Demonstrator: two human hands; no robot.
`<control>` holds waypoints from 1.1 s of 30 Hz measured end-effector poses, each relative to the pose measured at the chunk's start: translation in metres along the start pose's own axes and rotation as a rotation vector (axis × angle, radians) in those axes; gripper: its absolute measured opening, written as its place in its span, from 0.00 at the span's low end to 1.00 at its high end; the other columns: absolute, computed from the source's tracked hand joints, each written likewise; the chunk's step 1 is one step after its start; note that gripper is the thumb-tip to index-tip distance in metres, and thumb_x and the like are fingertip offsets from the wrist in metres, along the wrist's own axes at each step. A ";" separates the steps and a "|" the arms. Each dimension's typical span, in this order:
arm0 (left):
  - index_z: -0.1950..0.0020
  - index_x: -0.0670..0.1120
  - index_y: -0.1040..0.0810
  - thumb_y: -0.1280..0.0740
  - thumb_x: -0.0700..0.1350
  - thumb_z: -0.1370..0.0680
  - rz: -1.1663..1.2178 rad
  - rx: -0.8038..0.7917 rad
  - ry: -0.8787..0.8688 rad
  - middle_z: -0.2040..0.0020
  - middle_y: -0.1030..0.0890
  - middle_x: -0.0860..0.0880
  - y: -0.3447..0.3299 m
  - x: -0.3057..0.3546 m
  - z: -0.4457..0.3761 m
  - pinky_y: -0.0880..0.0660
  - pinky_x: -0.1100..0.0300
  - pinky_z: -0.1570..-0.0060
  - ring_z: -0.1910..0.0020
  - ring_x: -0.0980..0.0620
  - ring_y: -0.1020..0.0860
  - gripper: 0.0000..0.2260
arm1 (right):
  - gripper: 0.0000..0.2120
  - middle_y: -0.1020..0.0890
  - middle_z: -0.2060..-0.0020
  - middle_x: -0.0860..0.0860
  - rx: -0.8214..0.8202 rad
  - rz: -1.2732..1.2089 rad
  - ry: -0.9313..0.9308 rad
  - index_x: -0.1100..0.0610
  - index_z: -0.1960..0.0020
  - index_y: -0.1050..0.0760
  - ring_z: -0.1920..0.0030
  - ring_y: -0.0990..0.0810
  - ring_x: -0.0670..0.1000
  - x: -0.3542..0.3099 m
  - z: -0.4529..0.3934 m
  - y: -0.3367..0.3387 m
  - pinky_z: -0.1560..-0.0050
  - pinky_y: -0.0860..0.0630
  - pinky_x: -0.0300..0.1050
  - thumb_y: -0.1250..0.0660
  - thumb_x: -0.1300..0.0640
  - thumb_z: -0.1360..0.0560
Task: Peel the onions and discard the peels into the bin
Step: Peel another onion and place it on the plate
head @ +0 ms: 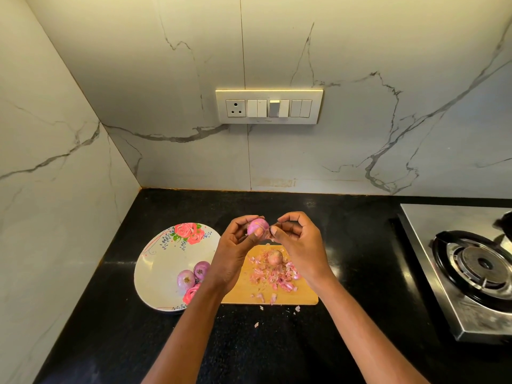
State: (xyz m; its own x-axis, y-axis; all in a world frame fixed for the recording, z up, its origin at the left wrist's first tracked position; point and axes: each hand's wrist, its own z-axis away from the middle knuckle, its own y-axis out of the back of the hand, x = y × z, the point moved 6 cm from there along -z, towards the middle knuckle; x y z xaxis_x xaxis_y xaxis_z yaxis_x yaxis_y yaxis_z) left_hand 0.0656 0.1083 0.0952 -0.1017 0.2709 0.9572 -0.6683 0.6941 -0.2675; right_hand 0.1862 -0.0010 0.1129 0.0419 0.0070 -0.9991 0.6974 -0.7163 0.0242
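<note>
I see the left hand (235,245) grasping a small pink-purple onion (257,226), held above the far edge of a rectangular light wooden cutting board (304,296). The right hand (297,241) pinches a thin strip of papery peel (267,236) that hangs from the onion's right side. On the board lies a second, brownish unpeeled onion (275,257) amid a scatter of pink peel scraps (277,277); a few scraps lie on the black stone counter (360,273) just in front. Left of the board, touching it, an oval white plate with red rose print (155,273) contains two peeled purple onions (192,274) side by side. A steel gas stove (471,267) stands at right.
</note>
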 end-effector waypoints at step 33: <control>0.40 0.45 0.19 0.25 0.42 0.28 0.024 0.054 0.003 0.42 0.17 0.45 0.000 -0.001 0.002 0.18 0.53 0.46 0.41 0.44 0.18 0.17 | 0.06 0.14 0.53 0.42 -0.028 0.204 0.148 0.51 0.46 0.15 0.49 0.16 0.42 -0.002 -0.001 0.001 0.48 0.20 0.35 0.28 0.55 0.23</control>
State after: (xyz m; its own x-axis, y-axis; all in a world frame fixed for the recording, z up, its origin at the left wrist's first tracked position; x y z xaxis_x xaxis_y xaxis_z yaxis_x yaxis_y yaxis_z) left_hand 0.0642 0.1063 0.0949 -0.1160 0.2887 0.9504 -0.7049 0.6502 -0.2836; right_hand 0.1880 -0.0009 0.1149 0.2871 -0.0318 -0.9574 0.6832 -0.6938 0.2279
